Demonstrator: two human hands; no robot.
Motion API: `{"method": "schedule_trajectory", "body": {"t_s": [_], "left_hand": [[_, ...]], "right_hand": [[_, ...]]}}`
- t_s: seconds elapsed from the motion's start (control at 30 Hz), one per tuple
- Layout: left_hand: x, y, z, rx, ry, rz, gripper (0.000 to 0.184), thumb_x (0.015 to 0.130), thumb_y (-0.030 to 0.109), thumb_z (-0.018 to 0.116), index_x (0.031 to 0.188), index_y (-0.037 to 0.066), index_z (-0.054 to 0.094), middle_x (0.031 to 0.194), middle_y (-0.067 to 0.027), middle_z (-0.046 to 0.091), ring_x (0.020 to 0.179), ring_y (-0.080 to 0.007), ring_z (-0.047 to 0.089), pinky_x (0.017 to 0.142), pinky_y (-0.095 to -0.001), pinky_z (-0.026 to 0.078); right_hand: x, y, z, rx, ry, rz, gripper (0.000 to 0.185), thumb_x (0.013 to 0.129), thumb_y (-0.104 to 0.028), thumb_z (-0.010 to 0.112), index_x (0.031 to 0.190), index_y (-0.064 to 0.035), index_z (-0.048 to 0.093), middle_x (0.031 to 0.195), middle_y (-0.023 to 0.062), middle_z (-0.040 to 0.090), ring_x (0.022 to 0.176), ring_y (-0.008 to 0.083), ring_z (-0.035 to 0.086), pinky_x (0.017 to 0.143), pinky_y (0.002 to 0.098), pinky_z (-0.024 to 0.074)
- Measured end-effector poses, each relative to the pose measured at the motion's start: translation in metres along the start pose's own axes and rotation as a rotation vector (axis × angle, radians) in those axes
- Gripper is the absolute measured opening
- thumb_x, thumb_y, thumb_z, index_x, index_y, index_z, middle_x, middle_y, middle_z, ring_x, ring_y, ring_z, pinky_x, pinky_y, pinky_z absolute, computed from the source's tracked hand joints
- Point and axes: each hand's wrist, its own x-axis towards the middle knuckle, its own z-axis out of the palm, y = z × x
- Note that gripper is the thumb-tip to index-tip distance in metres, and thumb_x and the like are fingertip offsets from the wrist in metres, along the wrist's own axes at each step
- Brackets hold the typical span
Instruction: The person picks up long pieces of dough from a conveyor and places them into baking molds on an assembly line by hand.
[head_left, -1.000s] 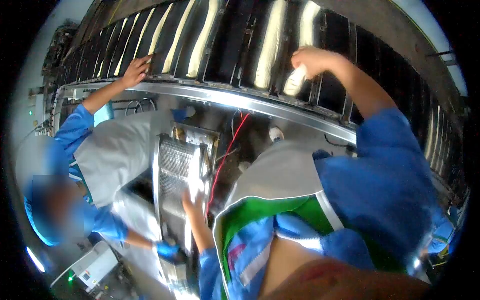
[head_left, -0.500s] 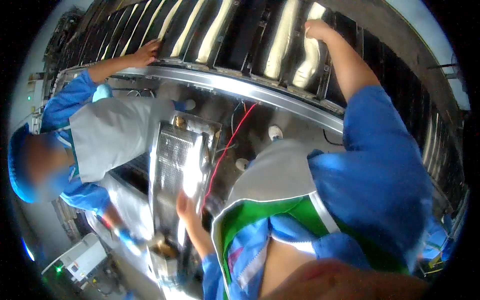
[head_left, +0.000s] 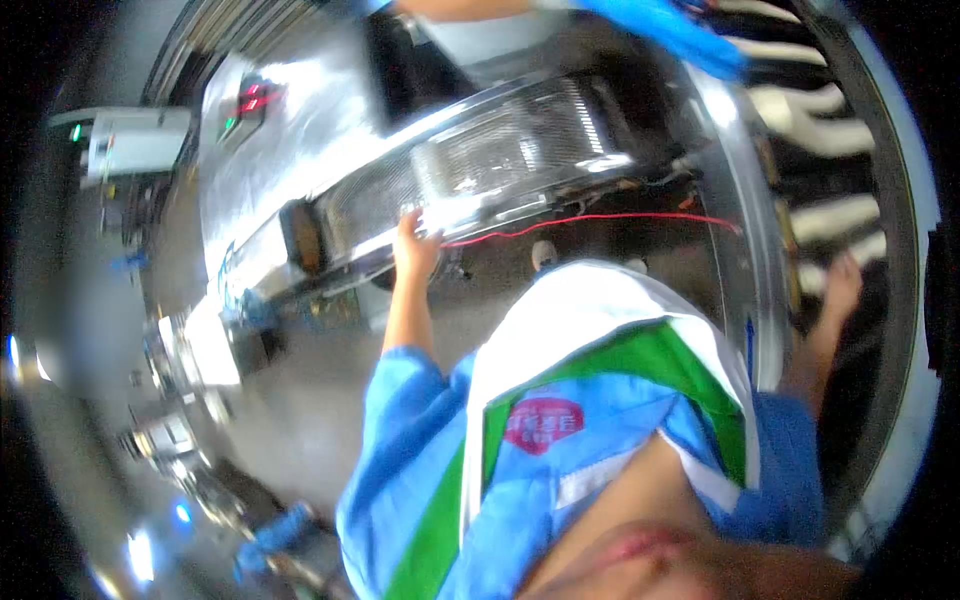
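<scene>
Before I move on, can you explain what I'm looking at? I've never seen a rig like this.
There is no robot: one camera on a person's head looks down at their two bare hands. The left hand, seemingly empty, is beside a long perforated metal unit. The right hand is among pale strips lying on a dark surface beyond a metal rail; blur hides whether its fingers hold one. A red cable runs toward the rail. The blue sleeve at the top is another person's.

We see a grey floor (head_left: pixel 300 400), a shiny metal table (head_left: pixel 300 140), and bright white lights (head_left: pixel 140 556) glowing at lower left.
</scene>
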Motion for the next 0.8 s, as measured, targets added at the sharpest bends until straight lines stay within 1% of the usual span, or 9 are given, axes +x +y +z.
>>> {"method": "schedule_trajectory", "body": {"t_s": [0.03,0.1,0.23,0.3,0.37,0.4,0.47,0.57,0.8], "left_hand": [[0.0,0.002,-0.008,0.119,0.052,0.034,0.049,0.07,0.019,0.067,0.113,0.001,0.052,0.113,-0.0176,0.054,0.1,-0.0292,0.055,0.086,-0.0362,0.043],[0.001,-0.021,-0.009,0.221,0.029,0.114,0.049,0.069,0.024,0.067,0.109,0.001,0.054,0.115,-0.0198,0.051,0.106,-0.0343,0.049,0.089,-0.039,0.04],[0.015,-0.058,-0.026,0.274,0.157,0.113,0.044,0.069,0.022,0.067,0.108,0.004,0.055,0.116,-0.0187,0.05,0.108,-0.0346,0.047,0.091,-0.0401,0.039],[0.025,-0.075,-0.039,0.252,0.196,0.102,0.043,0.069,0.022,0.067,0.108,0.005,0.056,0.116,-0.0185,0.05,0.108,-0.0343,0.047,0.092,-0.0404,0.038],[0.043,-0.099,-0.046,0.3,0.309,-0.016,0.041,0.069,0.02,0.067,0.107,0.007,0.057,0.118,-0.0183,0.049,0.11,-0.0334,0.046,0.092,-0.0408,0.038],[0.048,-0.099,-0.056,0.296,0.291,-0.035,0.043,0.068,0.02,0.067,0.107,0.007,0.057,0.12,-0.0187,0.048,0.112,-0.0336,0.044,0.094,-0.0405,0.037],[0.064,-0.12,-0.064,0.322,0.319,-0.073,0.045,0.067,0.021,0.067,0.108,0.006,0.057,0.121,-0.0185,0.047,0.112,-0.0338,0.044,0.094,-0.0404,0.036],[0.086,-0.148,-0.071,0.34,0.345,-0.104,0.05,0.065,0.022,0.068,0.111,0.006,0.055,0.122,-0.0183,0.047,0.113,-0.0337,0.043,0.096,-0.0406,0.034],[0.107,-0.163,-0.087,0.349,0.413,-0.234,0.059,0.064,0.021,0.066,0.119,0.008,0.048,0.126,-0.0174,0.043,0.117,-0.0324,0.04,0.098,-0.0448,0.031]], "right_hand": [[-0.004,-0.017,-0.006,0.038,0.074,0.317,0.034,0.084,-0.036,0.052,0.099,-0.0092,0.065,0.108,0.0118,0.057,0.101,0.0279,0.053,0.088,0.0374,0.0411],[-0.02,-0.039,-0.032,-0.004,0.067,0.427,0.038,0.085,-0.039,0.05,0.098,-0.0072,0.064,0.105,0.0125,0.058,0.098,0.0294,0.053,0.086,0.0389,0.0413],[-0.029,-0.078,-0.046,-0.101,-0.009,0.368,0.039,0.086,-0.037,0.049,0.098,-0.0033,0.064,0.093,0.0153,0.061,0.088,0.0317,0.055,0.079,0.0401,0.0425],[-0.026,-0.124,-0.066,0.028,-0.002,0.546,0.038,0.087,-0.033,0.049,0.091,0.0009,0.064,0.09,0.0191,0.061,0.082,0.0348,0.056,0.074,0.0417,0.0436],[-0.035,-0.086,-0.043,-0.118,-0.08,0.155,0.038,0.087,-0.034,0.049,0.093,0.0002,0.064,0.097,0.0202,0.061,0.087,0.0353,0.057,0.074,0.0422,0.0437],[-0.043,-0.069,-0.028,-0.118,-0.079,0.149,0.038,0.087,-0.034,0.049,0.093,0.0002,0.064,0.097,0.0202,0.061,0.087,0.0353,0.057,0.074,0.0422,0.0437],[-0.055,-0.056,-0.009,0.016,-0.228,0.361,0.039,0.086,-0.036,0.05,0.096,-0.0017,0.064,0.102,0.0201,0.06,0.09,0.0361,0.057,0.075,0.044,0.0438],[-0.049,-0.131,-0.044,-0.026,-0.309,0.449,0.041,0.085,-0.039,0.05,0.1,-0.0033,0.064,0.103,0.019,0.06,0.09,0.0366,0.057,0.076,0.0453,0.0438],[-0.055,-0.168,-0.059,-0.055,-0.364,0.47,0.042,0.083,-0.037,0.054,0.101,0.0,0.062,0.098,0.0222,0.06,0.091,0.0364,0.057,0.076,0.0421,0.0451]]}}
